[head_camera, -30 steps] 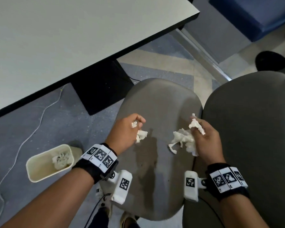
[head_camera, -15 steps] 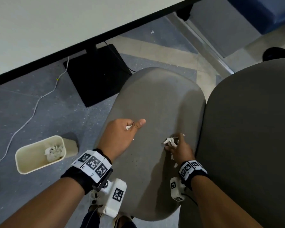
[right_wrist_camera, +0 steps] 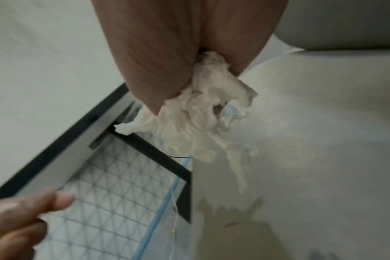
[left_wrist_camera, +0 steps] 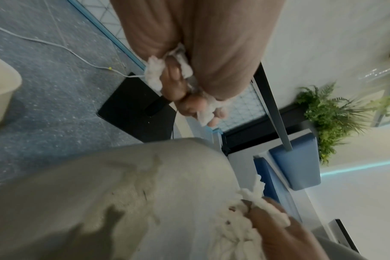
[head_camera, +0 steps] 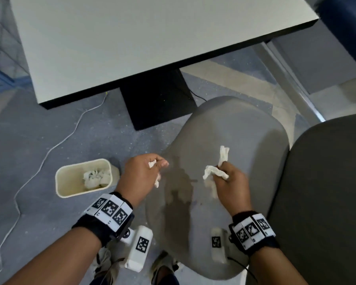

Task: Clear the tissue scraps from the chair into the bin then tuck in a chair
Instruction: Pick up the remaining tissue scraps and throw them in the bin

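My left hand [head_camera: 150,169] hovers at the left edge of the grey chair seat [head_camera: 234,130] and grips small white tissue scraps [left_wrist_camera: 155,73] in its curled fingers. Over the middle of the seat, my right hand [head_camera: 227,179] clutches a larger crumpled wad of tissue [head_camera: 214,171], which hangs from its fingers in the right wrist view [right_wrist_camera: 203,116]. A cream bin [head_camera: 60,182] stands on the floor left of the chair, close to my left hand, with tissue [head_camera: 95,177] inside. I see no loose scraps on the seat, which shows a dark stain [head_camera: 179,194].
A white table [head_camera: 132,38] with a black edge and black base plate [head_camera: 158,99] stands beyond the chair. A second, darker grey chair [head_camera: 327,192] sits close on the right. A white cable [head_camera: 49,151] trails over the blue-grey floor. My shoes [head_camera: 105,262] show below.
Both hands have lifted off the seat, each with tissue gathered in it. My right hand rose from the seat's lower middle. The view has pulled back, showing more of the table.
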Motion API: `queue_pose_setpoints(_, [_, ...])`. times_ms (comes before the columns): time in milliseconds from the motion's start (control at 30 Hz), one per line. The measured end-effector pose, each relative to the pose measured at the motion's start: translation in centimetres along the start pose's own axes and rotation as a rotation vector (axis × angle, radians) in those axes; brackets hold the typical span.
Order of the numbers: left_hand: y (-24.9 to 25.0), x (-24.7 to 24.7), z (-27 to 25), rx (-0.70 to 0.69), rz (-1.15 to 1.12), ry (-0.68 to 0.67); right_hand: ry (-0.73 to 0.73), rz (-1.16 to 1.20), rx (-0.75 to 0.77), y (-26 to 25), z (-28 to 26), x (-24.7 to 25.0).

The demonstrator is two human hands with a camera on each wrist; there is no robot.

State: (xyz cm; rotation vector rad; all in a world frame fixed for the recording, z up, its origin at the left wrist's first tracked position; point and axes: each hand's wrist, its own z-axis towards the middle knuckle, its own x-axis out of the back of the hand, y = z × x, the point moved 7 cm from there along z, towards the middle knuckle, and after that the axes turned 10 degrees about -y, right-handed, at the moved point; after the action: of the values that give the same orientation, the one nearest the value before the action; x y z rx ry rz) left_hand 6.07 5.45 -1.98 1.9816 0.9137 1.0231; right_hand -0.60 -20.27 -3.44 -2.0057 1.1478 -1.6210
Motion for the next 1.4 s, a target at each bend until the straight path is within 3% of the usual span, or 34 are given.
queue_pose_setpoints(233, [-2.8,11.0,-2.1,-0.015,0.094,0.173,-0.159,0.189,0.137,-14.0,0.1,-7.5])
queue_pose_setpoints(400, [-9.8,19.7,-3.2,0.091,0.029,0.253,-0.254,0.219,0.116,-21.9,0.5,-17.1])
queue_pose_setpoints(600, [-21.6,26.2,-1.9,0.202,-0.079,0.03,-0.512,0.289,0.033,-25.4,2.7,-32.0])
queue_pose_setpoints(700, [-27.2,26.9,-0.3,0.155,0.008,0.001,-0.621,0.223,0.004,-25.1,4.0,-39.3])
queue_pose_setpoints(800, [-33.2,25.7,1.3,0.156,0.14,-0.071,-0.626,0.088,-0.002,-23.3,5.5,-45.4])
queue_pose_setpoints(1033, [-41.6,23.9,5.2,0.143,0.17,-0.139,-0.646,-0.171,0.125,-17.6,7.3,-55.3])
queue_pose_setpoints(1233, [-47.1,21.9,7.7,0.196,0.144,-0.257,-0.772,-0.328,0.077,-13.0,8.3,-60.6])
queue_pose_setpoints(1400, [-49.5,21.1,7.4,0.239,0.233,-0.399,-0.866,-0.43,0.01,-10.9,7.9,-61.3])
